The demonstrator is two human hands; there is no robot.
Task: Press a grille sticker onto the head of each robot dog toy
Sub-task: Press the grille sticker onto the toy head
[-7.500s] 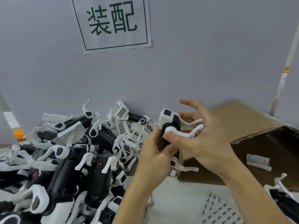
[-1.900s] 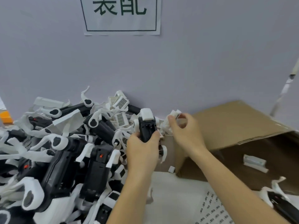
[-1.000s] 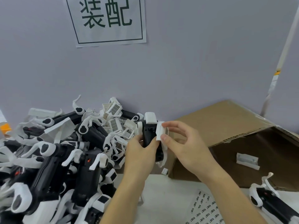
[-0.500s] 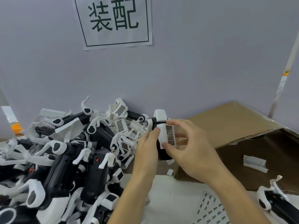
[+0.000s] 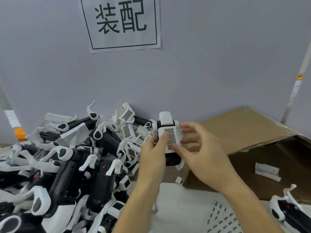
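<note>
now both thumbs press grille sticker (image 5: 171,138) flatter.

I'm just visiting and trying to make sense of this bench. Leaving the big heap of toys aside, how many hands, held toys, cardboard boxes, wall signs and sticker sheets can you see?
Bare hands: 2, left hand and right hand
Held black-and-white plastic robot dog toy: 1
Brown cardboard box: 1
White paper wall sign: 1
White sheet of grille stickers: 1
Total: 6

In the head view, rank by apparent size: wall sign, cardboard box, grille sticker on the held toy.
1. cardboard box, though it lies nearer the camera than the sign
2. wall sign, partly cut off at the top
3. grille sticker, clearly smallest
</note>
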